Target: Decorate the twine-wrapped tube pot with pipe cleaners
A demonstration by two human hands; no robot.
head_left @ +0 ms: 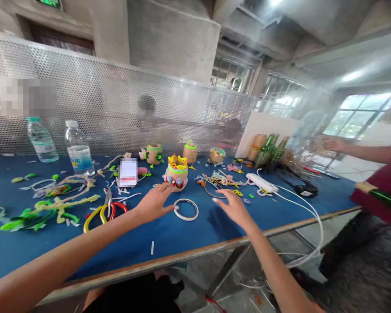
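My left hand (154,202) hovers over the blue table with its fingers spread. Its fingertips are at the lower left side of a small decorated jar (176,174) with a yellow and orange rim; whether they touch it I cannot tell. The thumb points at a white ring (186,209) lying flat on the table. My right hand (232,206) is open, to the right of the ring and low over the table. Just beyond its fingers lie a thin brown hoop (206,189) and a tangle of coloured pipe cleaners (223,177).
Red and yellow-handled scissors (104,211) lie left, among green craft pieces (41,213). Two water bottles (80,150) stand behind. More decorated jars (154,154), a white power strip (262,183) with a cable, and green glass bottles (267,150) are around. A person (382,182) stands right.
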